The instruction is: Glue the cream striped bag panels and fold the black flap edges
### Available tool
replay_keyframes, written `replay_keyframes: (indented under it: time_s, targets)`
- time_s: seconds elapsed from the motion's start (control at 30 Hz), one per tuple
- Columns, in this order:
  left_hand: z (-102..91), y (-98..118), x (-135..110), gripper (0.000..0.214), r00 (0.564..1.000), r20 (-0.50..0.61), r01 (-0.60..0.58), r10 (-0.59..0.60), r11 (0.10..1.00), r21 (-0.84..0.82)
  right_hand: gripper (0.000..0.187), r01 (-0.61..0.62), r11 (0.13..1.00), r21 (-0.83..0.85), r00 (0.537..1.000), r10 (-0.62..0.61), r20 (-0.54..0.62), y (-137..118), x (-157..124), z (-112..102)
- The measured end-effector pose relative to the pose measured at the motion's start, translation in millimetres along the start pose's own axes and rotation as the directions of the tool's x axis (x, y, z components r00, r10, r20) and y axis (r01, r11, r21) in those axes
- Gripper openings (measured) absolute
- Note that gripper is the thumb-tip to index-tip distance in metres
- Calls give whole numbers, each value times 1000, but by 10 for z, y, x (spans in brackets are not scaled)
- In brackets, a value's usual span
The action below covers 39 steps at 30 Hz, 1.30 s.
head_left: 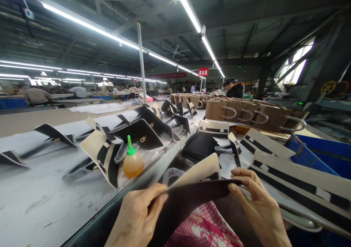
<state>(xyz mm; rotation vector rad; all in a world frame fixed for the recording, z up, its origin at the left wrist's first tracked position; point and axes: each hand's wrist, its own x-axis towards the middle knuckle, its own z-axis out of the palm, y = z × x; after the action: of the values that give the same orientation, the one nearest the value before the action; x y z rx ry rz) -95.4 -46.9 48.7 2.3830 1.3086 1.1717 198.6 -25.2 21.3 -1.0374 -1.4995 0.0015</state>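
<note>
Between my two hands a black leather panel (189, 199) is stretched over my lap, its upper edge slightly curved. My left hand (139, 210) pinches its left end between thumb and fingers. At the other end my right hand (255, 199) grips the corner, thumb below and fingers above. Just behind it a cream-backed flap (199, 170) with a black strip stands tilted, partly hidden by the panel. A squeeze bottle (133, 163) of amber liquid with a green nozzle stands on the table, left of the flap. A stack of black pieces (200, 146) lies farther back.
Several black flaps with gold clasps (141, 135) lie on the white-covered table (35, 199). Larger cream panels with black strips (298, 183) are at the right, near a blue bin (323, 150). Brown bags with handles (246, 111) line the back. A person (235, 89) is beyond them.
</note>
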Motion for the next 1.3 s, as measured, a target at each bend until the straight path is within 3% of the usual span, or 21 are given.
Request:
replay_keyframes:
  time_s: [0.07,0.2,0.37,0.47,0.63,0.77,0.9,1.0,1.13,1.3]
  targets:
    - [-37,32,-27,17,999,-9,-46,46,999,-18,23,-110,988,108,993,114,-32,9,6,31]
    - [-126,77,-55,16,993,24,-118,117,993,17,27,-317,875,366,948,302,100,-79,7,-6]
    - [-212,121,-45,18,984,52,-172,171,985,19,30,-478,757,445,875,453,170,-198,20,-104]
    - [-201,175,-60,26,993,1,-122,122,992,-46,31,-499,735,460,856,500,130,-232,40,-127]
    - [-157,257,-52,30,997,64,-35,45,988,-153,27,-530,726,438,817,575,36,-287,40,-179]
    - [-147,211,-27,27,999,32,-22,28,984,-175,25,-511,740,437,822,570,-5,-323,33,-220]
    - [-61,169,15,20,997,26,73,-71,994,-77,27,-512,755,410,811,582,-58,-327,5,-212]
    - [41,240,112,19,992,49,124,-119,985,-119,26,-468,804,367,846,527,-77,-347,-26,-185]
    - [116,399,244,17,995,53,95,-84,957,-274,25,-437,826,355,869,490,-68,-417,-7,-174]
    - [113,453,254,17,1000,14,10,-5,940,-342,31,-505,750,427,817,574,-43,-452,83,-187]
